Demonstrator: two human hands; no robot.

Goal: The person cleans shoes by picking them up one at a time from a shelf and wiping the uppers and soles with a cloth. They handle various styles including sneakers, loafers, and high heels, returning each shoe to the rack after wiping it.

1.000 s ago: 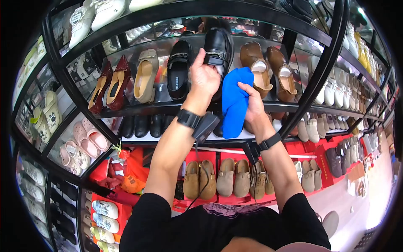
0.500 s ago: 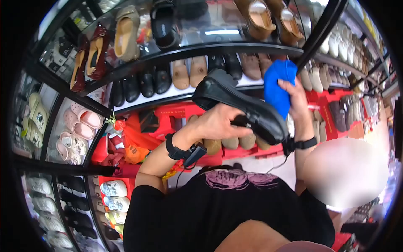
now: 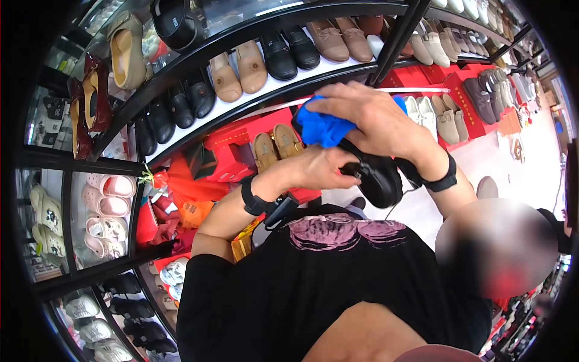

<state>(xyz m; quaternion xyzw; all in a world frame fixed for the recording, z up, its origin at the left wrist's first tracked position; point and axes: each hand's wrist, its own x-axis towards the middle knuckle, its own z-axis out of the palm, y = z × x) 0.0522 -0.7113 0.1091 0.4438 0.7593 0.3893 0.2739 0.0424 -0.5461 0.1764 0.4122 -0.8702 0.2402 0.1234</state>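
Observation:
A glossy black shoe (image 3: 381,181) is held in front of my chest, its rounded end toward me. My left hand (image 3: 319,169) grips it from the left side, thumb and fingers closed at its opening. Over the shoe's far end, my right hand (image 3: 377,117) presses a crumpled blue cloth (image 3: 322,128), its fingers bent over it. The cloth and both hands hide much of the shoe.
Shelves with black frames (image 3: 241,111) hold rows of shoes beyond and left of my hands. Tan shoes (image 3: 276,145) and red boxes (image 3: 226,157) sit below them. An orange-red bag (image 3: 184,187) lies at the left. Grey-beige shoes (image 3: 449,120) stand at the right.
My right hand has moved left with the blue cloth, from beside the shoe onto its far end. The shoe has turned so its rounded end points toward me. The view has shifted.

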